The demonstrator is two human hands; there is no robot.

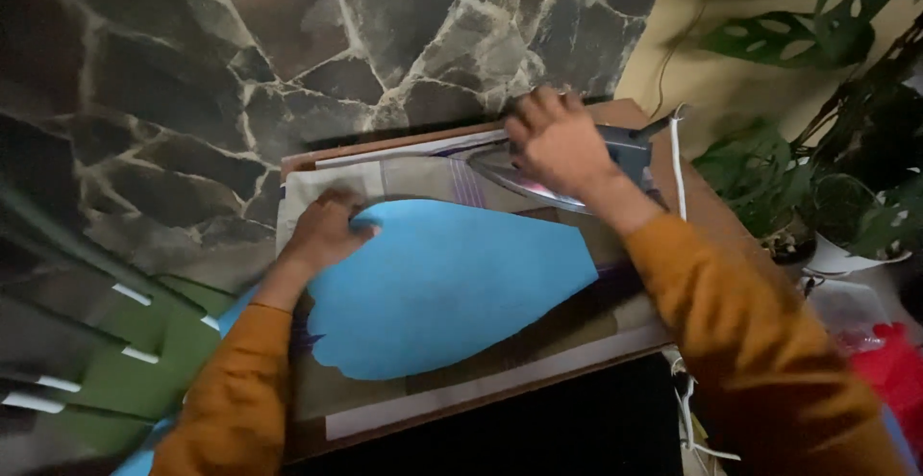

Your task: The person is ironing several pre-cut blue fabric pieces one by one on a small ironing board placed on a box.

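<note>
The fingers of the right hand (558, 144) are closed around the handle of an iron (567, 176), which is held at the far edge of a blue cloth (442, 284). The cloth is spread on a padded board (481, 385), and its left edge is pressed flat by the open left hand (325, 234).

We see no label, sign or screen anywhere here. The only possible package is a red wrapper or bag (889, 365) at the right edge, beside a white plant pot (846, 257); it is too blurred for us to tell its shape.
</note>
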